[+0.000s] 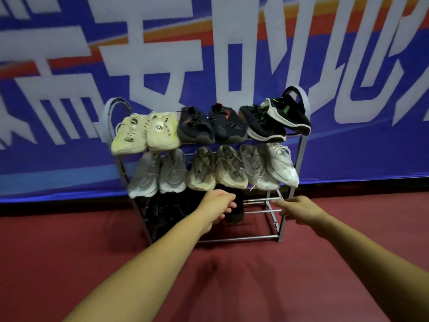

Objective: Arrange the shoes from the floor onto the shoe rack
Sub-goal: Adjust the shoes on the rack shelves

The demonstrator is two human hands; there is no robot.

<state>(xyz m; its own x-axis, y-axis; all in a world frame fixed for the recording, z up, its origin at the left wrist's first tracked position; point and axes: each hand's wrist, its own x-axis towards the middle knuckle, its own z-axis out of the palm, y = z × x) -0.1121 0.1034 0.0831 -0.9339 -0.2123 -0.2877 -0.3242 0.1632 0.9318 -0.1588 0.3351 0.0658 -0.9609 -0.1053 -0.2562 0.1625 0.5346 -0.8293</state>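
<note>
A grey metal shoe rack point(282, 225) with three tiers stands against the banner. Its top tier carries a cream pair point(145, 133), a black pair with red marks point(212, 126) and a black pair with green marks point(276, 119). On the middle tier sit several grey, beige and white sneakers point(214, 169). Black shoes point(162, 211) fill the left of the bottom tier. My left hand point(217, 206) grips a black shoe point(234, 216) on the bottom tier. My right hand point(299, 209) reaches toward the bare bars at the bottom right, fingers extended.
A blue banner point(69, 112) with large white characters hangs behind the rack. The floor point(232, 275) is red carpet, with no shoes on it in front of the rack.
</note>
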